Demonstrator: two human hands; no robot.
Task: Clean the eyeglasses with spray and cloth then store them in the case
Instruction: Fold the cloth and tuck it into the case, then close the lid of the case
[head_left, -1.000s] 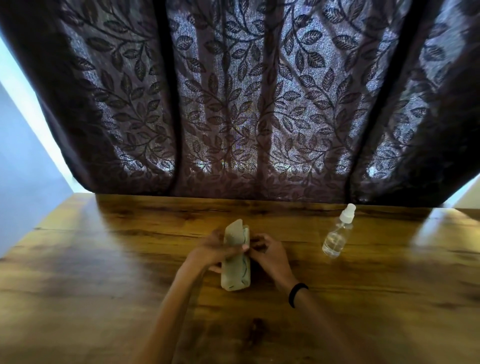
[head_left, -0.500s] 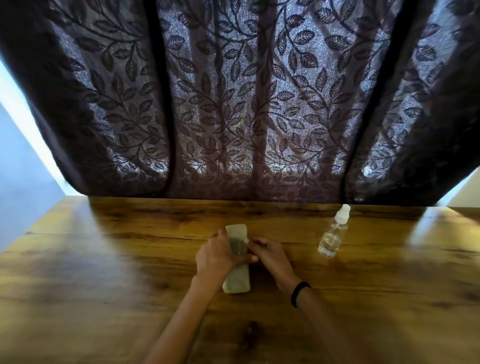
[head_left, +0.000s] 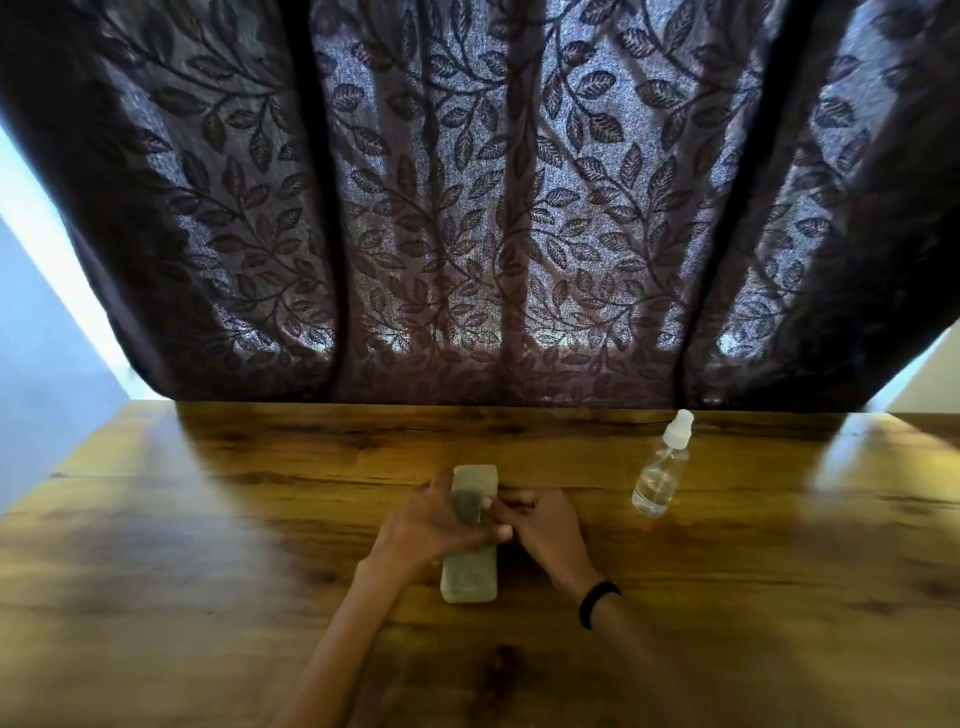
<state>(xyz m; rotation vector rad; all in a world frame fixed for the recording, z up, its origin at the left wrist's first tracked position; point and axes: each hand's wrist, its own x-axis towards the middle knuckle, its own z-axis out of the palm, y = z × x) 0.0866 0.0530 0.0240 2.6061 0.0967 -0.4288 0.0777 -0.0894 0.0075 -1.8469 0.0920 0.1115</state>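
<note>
A pale green glasses case (head_left: 470, 574) lies lengthwise on the wooden table (head_left: 208, 545), lid down flat. My left hand (head_left: 426, 525) wraps over its middle from the left. Fingertips of my right hand (head_left: 540, 525) touch the case's right edge, and a black band circles that wrist. A clear spray bottle (head_left: 658, 475) with a white cap stands apart to the right of the case. The eyeglasses and the cloth are not visible.
A dark leaf-patterned curtain (head_left: 467, 208) hangs along the table's far edge. Pale walls show at the far left and far right. Bare wood extends to both sides of the case.
The case's lid, raised one second ago, has come down flat. My left hand has moved over the top of the case.
</note>
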